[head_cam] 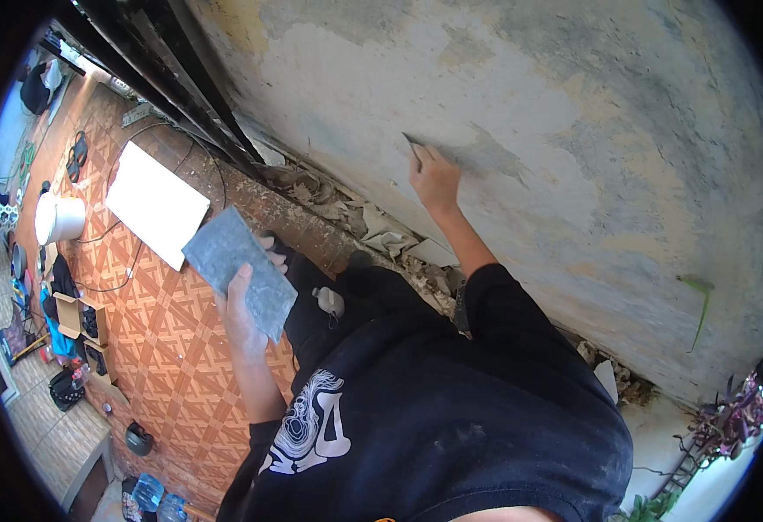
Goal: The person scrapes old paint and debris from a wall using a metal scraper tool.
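Observation:
My left hand (241, 320) grips a flat grey rectangular board (244, 271), thumb across its face and fingertips showing past the far edge. The board is dusty and is held at waist height above the floor. My right hand (435, 176) is up against the patchy plastered wall (525, 130), closed around a thin, dark-edged scraper or putty knife (414, 145). The tool's edge lies at the wall surface, beside a darker grey patch. Most of its handle is hidden in the fingers.
Peeled plaster and debris (391, 241) line the wall's foot. Dark metal bars (179, 85) stand at the upper left. On the tiled floor are a white panel (156, 202), a white bucket (60, 219), cables, sandals (77, 156) and cardboard boxes (80, 316). Water bottles (148, 492) stand lower left.

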Demonstrator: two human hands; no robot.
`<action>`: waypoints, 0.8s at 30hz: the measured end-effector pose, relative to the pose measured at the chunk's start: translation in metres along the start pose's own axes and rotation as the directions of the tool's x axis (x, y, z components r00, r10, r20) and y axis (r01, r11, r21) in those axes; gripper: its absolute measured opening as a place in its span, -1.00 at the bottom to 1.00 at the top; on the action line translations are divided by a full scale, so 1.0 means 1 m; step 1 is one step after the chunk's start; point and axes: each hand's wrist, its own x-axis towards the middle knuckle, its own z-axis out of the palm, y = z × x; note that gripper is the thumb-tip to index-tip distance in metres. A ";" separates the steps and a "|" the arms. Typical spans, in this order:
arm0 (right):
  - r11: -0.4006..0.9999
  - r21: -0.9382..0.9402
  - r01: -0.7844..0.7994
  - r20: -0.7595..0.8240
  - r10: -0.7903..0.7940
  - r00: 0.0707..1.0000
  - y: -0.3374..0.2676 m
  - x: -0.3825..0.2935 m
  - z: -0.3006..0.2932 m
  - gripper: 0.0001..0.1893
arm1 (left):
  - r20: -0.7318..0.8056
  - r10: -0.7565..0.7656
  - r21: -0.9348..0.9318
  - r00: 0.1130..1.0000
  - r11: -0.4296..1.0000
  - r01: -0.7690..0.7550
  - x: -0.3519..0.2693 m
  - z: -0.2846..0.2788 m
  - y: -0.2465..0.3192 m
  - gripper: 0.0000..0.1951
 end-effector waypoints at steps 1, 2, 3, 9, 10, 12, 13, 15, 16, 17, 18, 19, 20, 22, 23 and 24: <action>0.997 0.033 -0.068 -0.018 0.068 0.997 -0.001 -0.005 -0.010 -0.88 | -0.011 0.008 -0.001 1.000 1.000 -0.008 -0.003 -0.005 0.001 -0.62; 0.989 0.067 -0.134 -0.033 0.137 0.990 -0.001 -0.007 -0.018 -0.87 | -0.094 -0.005 -0.022 0.996 1.000 0.003 -0.006 -0.013 0.002 -0.62; 0.990 0.072 -0.125 -0.032 0.127 0.991 -0.001 -0.006 -0.026 -0.87 | -0.173 -0.022 -0.047 0.985 0.999 0.014 -0.008 -0.021 -0.001 -0.61; 0.999 0.018 -0.026 0.065 0.025 0.998 0.004 0.010 -0.007 -0.88 | -0.081 -0.013 -0.010 0.997 1.000 0.012 -0.005 -0.024 0.000 -0.59; 1.000 0.006 -0.012 0.061 0.012 0.998 0.002 0.010 -0.007 -0.88 | -0.087 -0.009 -0.013 0.996 1.000 0.008 -0.004 -0.027 0.000 -0.59; 1.000 0.002 0.012 0.061 -0.013 0.998 -0.001 0.007 -0.020 -0.88 | -0.090 0.007 -0.064 0.996 0.998 -0.013 -0.005 -0.034 -0.003 -0.60; 0.997 -0.001 -0.073 0.105 0.073 0.992 -0.002 0.004 -0.041 -0.86 | -0.109 0.012 -0.069 0.994 0.997 -0.019 -0.007 -0.040 -0.004 -0.60; 0.986 -0.025 -0.164 0.146 0.166 0.975 0.000 0.003 -0.052 -0.84 | -0.159 -0.072 -0.095 0.985 0.994 0.058 -0.007 -0.045 -0.006 -0.60; 0.991 -0.044 -0.125 0.134 0.130 0.982 -0.001 0.004 -0.047 -0.85 | -0.158 -0.078 -0.097 0.984 0.993 0.063 -0.006 -0.042 -0.006 -0.60; 0.994 -0.062 -0.087 0.124 0.094 0.988 -0.002 0.005 -0.041 -0.86 | -0.124 -0.072 -0.077 0.990 0.995 0.063 -0.004 -0.037 -0.005 -0.60; 0.994 -0.071 -0.086 0.124 0.094 0.988 -0.001 0.007 -0.033 -0.86 | -0.087 -0.066 -0.062 0.994 0.996 0.061 -0.002 -0.031 -0.003 -0.59; 0.993 -0.108 -0.054 0.175 0.072 0.982 0.000 0.007 -0.020 -0.86 | -0.081 -0.070 -0.062 0.994 0.996 0.065 0.000 -0.025 -0.002 -0.59; 0.989 -0.144 -0.020 0.226 0.053 0.973 0.002 0.006 -0.015 -0.87 | -0.043 -0.036 -0.065 0.998 0.997 0.033 0.001 -0.019 -0.001 -0.59; 0.993 -0.103 -0.059 0.186 0.077 0.979 0.002 0.004 -0.026 -0.87 | -0.037 0.009 -0.072 0.999 0.997 -0.011 0.000 -0.025 -0.002 -0.59; 0.992 -0.072 -0.105 0.141 0.114 0.983 0.002 0.003 -0.035 -0.86 | -0.086 -0.001 -0.093 0.996 0.996 -0.007 0.000 -0.030 -0.003 -0.59; 0.992 -0.073 -0.099 0.146 0.109 0.983 0.002 0.004 -0.045 -0.86 | -0.129 -0.015 -0.115 0.992 0.993 0.000 -0.001 -0.034 -0.006 -0.59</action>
